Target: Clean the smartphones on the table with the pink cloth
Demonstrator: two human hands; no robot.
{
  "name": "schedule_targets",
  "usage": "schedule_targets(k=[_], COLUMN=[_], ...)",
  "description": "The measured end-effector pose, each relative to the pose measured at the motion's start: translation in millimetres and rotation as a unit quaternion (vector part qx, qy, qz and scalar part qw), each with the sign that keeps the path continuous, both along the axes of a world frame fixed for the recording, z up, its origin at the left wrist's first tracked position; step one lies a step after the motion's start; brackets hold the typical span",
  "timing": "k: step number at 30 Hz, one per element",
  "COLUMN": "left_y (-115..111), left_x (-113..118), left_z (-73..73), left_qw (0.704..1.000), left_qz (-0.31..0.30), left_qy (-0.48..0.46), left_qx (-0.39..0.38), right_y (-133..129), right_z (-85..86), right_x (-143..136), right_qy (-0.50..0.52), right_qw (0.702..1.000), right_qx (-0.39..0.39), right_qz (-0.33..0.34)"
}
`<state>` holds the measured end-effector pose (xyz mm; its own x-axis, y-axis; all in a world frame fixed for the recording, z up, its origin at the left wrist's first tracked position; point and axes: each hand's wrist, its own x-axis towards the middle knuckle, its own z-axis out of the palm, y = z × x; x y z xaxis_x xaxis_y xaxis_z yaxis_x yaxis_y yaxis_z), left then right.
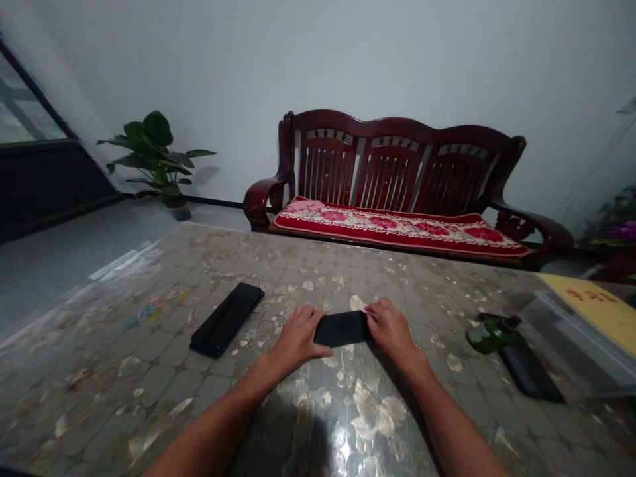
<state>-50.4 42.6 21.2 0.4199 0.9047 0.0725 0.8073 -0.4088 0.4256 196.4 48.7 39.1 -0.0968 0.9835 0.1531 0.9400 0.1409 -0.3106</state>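
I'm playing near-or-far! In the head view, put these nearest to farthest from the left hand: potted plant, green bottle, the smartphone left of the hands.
1. Smartphone, left of the left hand.
2. Green bottle, to the right, past the right hand.
3. Potted plant, back left.

From my end, the dark phone (pixel 342 330) looks smooth, the worktop (pixel 163 387) glossy; behind the worktop, a polished wooden settee (pixel 328 119) bears patterned cloth (pixel 397 226), possibly plush.
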Motion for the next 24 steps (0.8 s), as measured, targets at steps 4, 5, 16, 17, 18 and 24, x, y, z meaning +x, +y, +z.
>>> schedule_targets(k=[4, 5, 16, 17, 18, 24], left_y=[0.3, 0.4, 3.2, 2.8, 2.5, 2.0], left_x=[0.3, 0.5, -0.9, -0.7, -0.4, -0.2], left_z=[-0.8, -1.3, -5.0, -3.8, -2.5, -0.1], left_qw=[1.000, 1.000, 0.999, 0.999, 0.999, 0.999], left_qz=[-0.004, -0.004, -0.024, -0.023, -0.023, -0.026], left_qy=[-0.008, -0.011, -0.030, -0.028, -0.027, -0.027], left_qx=[0.013, 0.014, 0.031, 0.028, 0.025, 0.023], right_y=[-0.1, 0.1, 1.8, 2.4, 3.0, 1.5], right_z=[0.3, 1.0, 4.2, 4.6, 5.0, 2.9], right_x=[-4.4, -5.3, -24.5, -23.5, -22.1, -21.3], right_qy=[-0.059, -0.068, -0.079, -0.079, -0.079, -0.088], right_qw=[0.998, 0.997, 0.996, 0.996, 0.996, 0.996], right_qx=[-0.016, -0.020, -0.041, -0.041, -0.040, -0.031], right_qz=[-0.009, -0.013, 0.028, 0.029, 0.025, -0.004])
